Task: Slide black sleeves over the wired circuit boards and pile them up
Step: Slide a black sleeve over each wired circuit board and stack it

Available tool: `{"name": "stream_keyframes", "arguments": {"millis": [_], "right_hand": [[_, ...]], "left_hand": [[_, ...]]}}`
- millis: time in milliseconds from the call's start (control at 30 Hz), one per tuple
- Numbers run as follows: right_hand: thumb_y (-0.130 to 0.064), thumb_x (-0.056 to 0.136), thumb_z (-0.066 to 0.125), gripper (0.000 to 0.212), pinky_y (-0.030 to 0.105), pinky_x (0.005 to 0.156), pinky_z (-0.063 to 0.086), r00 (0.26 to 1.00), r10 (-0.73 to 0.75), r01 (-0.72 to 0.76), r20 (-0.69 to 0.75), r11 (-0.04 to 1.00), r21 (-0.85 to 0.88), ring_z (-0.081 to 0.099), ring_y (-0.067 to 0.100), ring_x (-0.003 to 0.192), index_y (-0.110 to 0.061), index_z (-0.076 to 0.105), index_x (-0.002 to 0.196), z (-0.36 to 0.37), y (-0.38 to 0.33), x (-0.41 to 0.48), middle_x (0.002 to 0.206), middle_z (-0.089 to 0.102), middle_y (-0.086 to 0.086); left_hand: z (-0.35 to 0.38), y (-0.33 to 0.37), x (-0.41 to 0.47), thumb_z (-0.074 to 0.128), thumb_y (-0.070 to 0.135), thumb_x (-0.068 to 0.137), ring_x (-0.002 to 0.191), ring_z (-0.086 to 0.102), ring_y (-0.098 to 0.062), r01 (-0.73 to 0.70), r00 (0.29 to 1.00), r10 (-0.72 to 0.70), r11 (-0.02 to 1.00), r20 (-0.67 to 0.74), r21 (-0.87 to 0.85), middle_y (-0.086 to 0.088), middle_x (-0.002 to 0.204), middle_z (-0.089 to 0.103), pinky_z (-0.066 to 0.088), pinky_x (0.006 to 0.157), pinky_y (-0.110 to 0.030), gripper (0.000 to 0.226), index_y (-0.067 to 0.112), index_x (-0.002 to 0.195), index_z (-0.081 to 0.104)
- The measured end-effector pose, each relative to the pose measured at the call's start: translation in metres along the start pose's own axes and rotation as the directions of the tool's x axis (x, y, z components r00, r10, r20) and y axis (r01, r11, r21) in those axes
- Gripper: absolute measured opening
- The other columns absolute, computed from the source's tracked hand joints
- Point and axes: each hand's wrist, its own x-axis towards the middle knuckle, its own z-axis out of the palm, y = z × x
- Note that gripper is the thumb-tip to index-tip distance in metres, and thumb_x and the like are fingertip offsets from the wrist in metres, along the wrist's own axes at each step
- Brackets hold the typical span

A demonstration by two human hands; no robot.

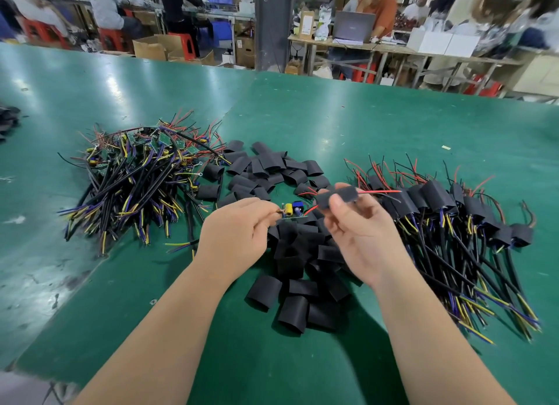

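Observation:
My left hand (239,232) pinches one end of a small circuit board (292,210) carrying a yellow and a blue part. The board's red and black wires run right through a black sleeve (337,197), which my right hand (360,229) pinches between thumb and fingers. The sleeve sits on the wires just right of the board, not over it. Loose black sleeves (272,168) lie scattered across the green table (363,126) under and beyond my hands.
A tangled heap of bare wired boards (142,171) lies at the left. A pile of sleeved boards (453,217) with cables fanned toward me lies at the right. Dark items (7,120) sit at the far left edge. People work at benches behind.

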Motion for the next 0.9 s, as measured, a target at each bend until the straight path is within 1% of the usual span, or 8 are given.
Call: {"name": "stream_keyframes", "arguments": {"millis": [100,200,333,467,533,633,800,900], "right_hand": [[-0.023,0.058,0.078,0.034,0.021,0.063,0.051,0.997,-0.047,0.057,0.068,0.987,-0.152,0.065,0.010,0.071,-0.016,0.063,0.087,0.004,0.005,-0.003,0.079,0.072,-0.001],[-0.029,0.055,0.086,0.038,0.021,0.064,0.051,0.994,-0.100,0.110,0.051,0.962,-0.251,0.065,0.009,0.068,-0.019,0.065,0.085,0.001,0.005,-0.002,0.074,0.071,-0.005],[-0.025,0.061,0.088,0.020,0.023,0.062,0.052,0.993,-0.075,0.095,0.096,0.969,-0.230,0.066,0.013,0.069,-0.029,0.072,0.074,0.002,0.008,-0.002,0.076,0.071,-0.003],[-0.036,0.052,0.088,0.029,0.024,0.062,0.053,0.991,-0.117,0.131,0.065,0.945,-0.301,0.069,0.015,0.073,-0.029,0.072,0.074,0.003,0.008,-0.002,0.080,0.074,0.000],[-0.028,0.060,0.086,0.028,0.023,0.065,0.054,0.985,-0.150,0.171,0.082,0.898,-0.405,0.069,0.014,0.074,-0.024,0.071,0.083,0.003,0.011,-0.003,0.082,0.074,0.000],[-0.006,0.073,0.079,0.028,0.019,0.070,0.052,0.980,-0.109,0.172,0.167,0.886,-0.430,0.068,0.011,0.078,-0.012,0.066,0.098,0.004,0.015,-0.004,0.087,0.074,0.000],[-0.013,0.076,0.079,0.029,0.035,0.082,0.053,0.979,-0.104,0.180,0.175,0.842,-0.508,0.062,0.018,0.082,-0.021,0.069,0.101,0.004,0.016,-0.005,0.094,0.071,0.010],[-0.013,0.074,0.078,0.026,0.028,0.075,0.056,0.976,-0.124,0.184,0.177,0.905,-0.382,0.067,0.015,0.080,-0.019,0.068,0.098,0.009,0.018,-0.006,0.089,0.073,0.004]], "left_hand": [[0.001,0.004,0.000,0.058,0.015,0.082,0.074,0.064,-0.017,0.019,0.999,-0.021,0.999,-0.029,-0.049,0.004,0.080,0.071,0.049,0.062,-0.025,0.016,0.013,0.084,0.074],[-0.001,0.005,0.000,0.058,0.013,0.082,0.071,0.063,-0.016,0.017,0.999,-0.020,0.998,-0.049,-0.058,0.005,0.078,0.071,0.048,0.060,-0.022,0.016,0.013,0.081,0.074],[-0.001,0.006,0.000,0.058,0.013,0.081,0.066,0.062,-0.018,-0.007,0.998,0.006,1.000,-0.061,-0.022,0.004,0.072,0.069,0.048,0.054,-0.024,0.017,0.013,0.079,0.074],[-0.003,0.007,-0.001,0.060,0.013,0.082,0.056,0.055,-0.021,-0.048,0.998,0.052,0.995,-0.045,0.090,0.004,0.062,0.059,0.042,0.042,-0.030,0.013,0.016,0.077,0.072],[-0.003,0.008,-0.001,0.062,0.013,0.082,0.056,0.056,-0.022,-0.083,0.995,0.089,0.988,-0.039,0.131,0.004,0.063,0.059,0.041,0.041,-0.030,0.011,0.016,0.076,0.071],[-0.001,0.009,-0.001,0.063,0.009,0.079,0.060,0.059,-0.022,-0.093,0.995,0.097,0.989,-0.030,0.113,0.003,0.066,0.062,0.043,0.044,-0.033,0.010,0.016,0.077,0.071],[0.000,0.009,-0.002,0.062,0.009,0.078,0.057,0.056,-0.022,-0.091,0.995,0.095,0.990,-0.029,0.104,0.003,0.062,0.059,0.040,0.042,-0.031,0.011,0.016,0.074,0.070],[0.001,0.010,-0.001,0.060,0.012,0.082,0.057,0.050,-0.023,-0.060,0.997,0.062,0.997,-0.043,0.043,0.001,0.060,0.054,0.041,0.044,-0.036,0.012,0.012,0.074,0.068]]}}
